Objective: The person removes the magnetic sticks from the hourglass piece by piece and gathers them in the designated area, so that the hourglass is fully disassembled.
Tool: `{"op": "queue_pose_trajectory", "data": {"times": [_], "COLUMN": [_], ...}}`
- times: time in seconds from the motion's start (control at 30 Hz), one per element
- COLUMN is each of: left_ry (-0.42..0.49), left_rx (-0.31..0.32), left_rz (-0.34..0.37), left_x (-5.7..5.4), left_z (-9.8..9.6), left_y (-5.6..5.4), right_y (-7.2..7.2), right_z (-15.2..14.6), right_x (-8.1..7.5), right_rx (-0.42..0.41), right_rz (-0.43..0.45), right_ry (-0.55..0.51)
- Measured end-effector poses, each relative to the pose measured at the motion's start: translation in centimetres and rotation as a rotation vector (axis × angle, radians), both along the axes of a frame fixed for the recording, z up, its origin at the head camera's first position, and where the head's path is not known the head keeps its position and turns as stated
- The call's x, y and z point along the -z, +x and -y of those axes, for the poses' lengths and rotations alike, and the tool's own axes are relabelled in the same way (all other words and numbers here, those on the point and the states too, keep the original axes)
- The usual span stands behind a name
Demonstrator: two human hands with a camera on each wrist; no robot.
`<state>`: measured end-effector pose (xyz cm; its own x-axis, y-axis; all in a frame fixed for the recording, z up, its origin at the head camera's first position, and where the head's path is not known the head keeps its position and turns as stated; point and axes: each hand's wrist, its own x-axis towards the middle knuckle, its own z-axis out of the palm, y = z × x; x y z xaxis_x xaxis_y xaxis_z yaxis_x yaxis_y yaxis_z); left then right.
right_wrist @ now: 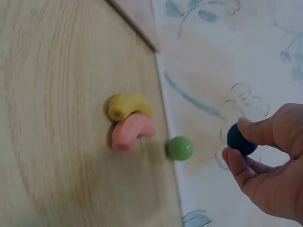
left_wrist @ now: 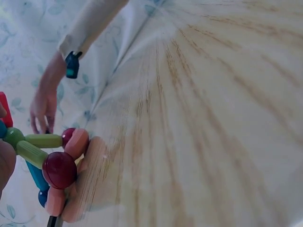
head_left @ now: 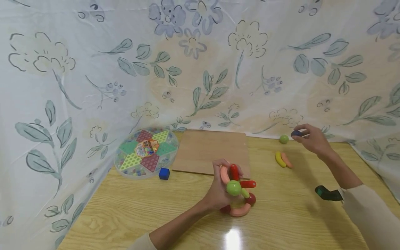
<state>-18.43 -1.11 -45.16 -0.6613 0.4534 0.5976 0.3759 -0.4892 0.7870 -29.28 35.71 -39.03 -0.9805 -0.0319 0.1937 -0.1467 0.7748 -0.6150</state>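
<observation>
My left hand (head_left: 218, 193) grips a built toy figure of balls and rods (head_left: 233, 188) above the front middle of the table. Red straight rods, pink curved rods, green and dark red balls show on it; in the left wrist view a blue rod and a blue ball (left_wrist: 43, 198) also appear. Between thumb and fingertips, my right hand (head_left: 315, 141) pinches a dark blue ball (right_wrist: 240, 140), raised at the back right. Near it on the table are a green ball (right_wrist: 180, 148), a yellow curved rod (right_wrist: 130, 105) and a pink curved rod (right_wrist: 132, 131), the two rods side by side.
A brown wooden board (head_left: 212, 149) lies at the back middle. Left of it rests a round Chinese checkers board (head_left: 131, 148), with a blue cube (head_left: 164, 173) in front. Flowered cloth (head_left: 200, 69) hangs behind the table (head_left: 125, 215).
</observation>
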Motion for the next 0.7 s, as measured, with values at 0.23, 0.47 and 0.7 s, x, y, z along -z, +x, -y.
{"op": "queue_pose_trajectory", "data": {"times": [0.23,0.47,0.7], "left_ry": [-0.005,0.003,0.012], "left_rx": [-0.015,-0.008,0.007], "left_rz": [-0.006,-0.018,-0.011], "left_x": [0.1,0.1,0.0], "left_z": [0.0,-0.1,-0.1], "left_y": [0.0,-0.1,-0.1], "right_y": [-1.3,-2.8,-4.3], "right_z": [-2.0,-3.4,-3.5], "right_x": [2.0,4.2,5.6], "right_rx": [0.022,0.063,0.076], "right_rz": [0.058,0.139,0.171], "right_ry": [-0.013,-0.028,0.005]}}
